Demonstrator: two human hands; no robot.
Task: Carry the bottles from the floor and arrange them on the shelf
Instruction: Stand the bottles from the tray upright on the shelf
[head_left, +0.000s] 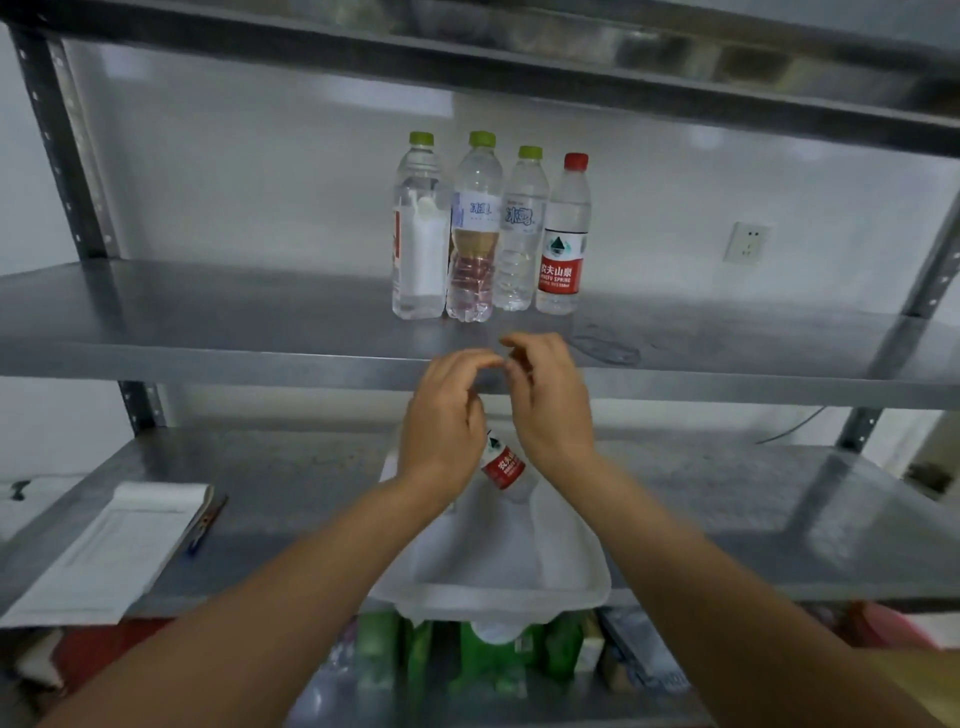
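Note:
Several water bottles stand upright in a row on the middle shelf (208, 322): three with green caps (420, 234) (475, 234) (522, 234) and one with a red cap and red label (563, 239) at the right end. My left hand (447, 415) and my right hand (550, 400) hover side by side just in front of that shelf's edge, below the row. Their fingers are loosely curled, the tips almost meet, and nothing shows in either hand. Between my wrists another red-labelled bottle (503, 466) lies tilted in a white bag (493, 566) on the lower shelf (753, 519).
A white notepad (114, 551) with a pen (205, 525) beside it lies on the left of the lower shelf. Green packages (467, 654) sit underneath. Grey uprights stand at left (57, 140) and right (930, 270). A wall socket (747, 242) is behind.

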